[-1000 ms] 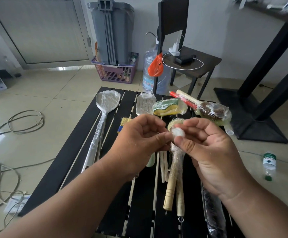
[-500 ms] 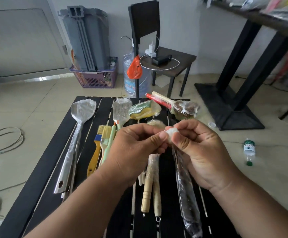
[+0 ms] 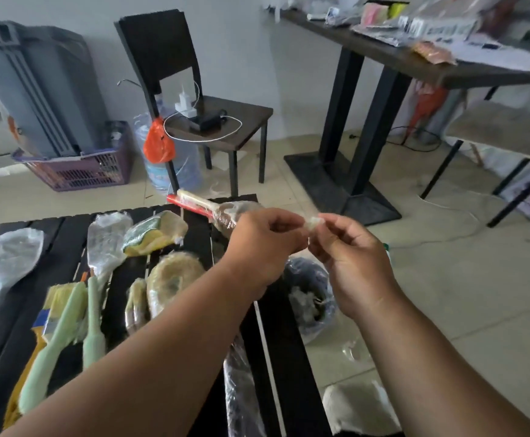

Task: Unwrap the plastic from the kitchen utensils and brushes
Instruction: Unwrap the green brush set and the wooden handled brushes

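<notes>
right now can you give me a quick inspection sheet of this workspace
surface: black slatted table, crowded with utensils
job's things: small wad of clear plastic; plastic-wrapped metal spoon, wrapped yellow-green sponge lying wrapped
clutter: lined bin with plastic scraps beside the table
grip: left hand and right hand both pinch the wad
cables: white cable on black chair
surroundings: purple basket, tiled floor

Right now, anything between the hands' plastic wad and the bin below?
Nothing visible. Both hands, left and right, pinch the plastic wad above and slightly beyond the bag-lined bin on the floor beside the table. The bin mouth looks open; only the left forearm overlaps its near-left edge in view.
</notes>
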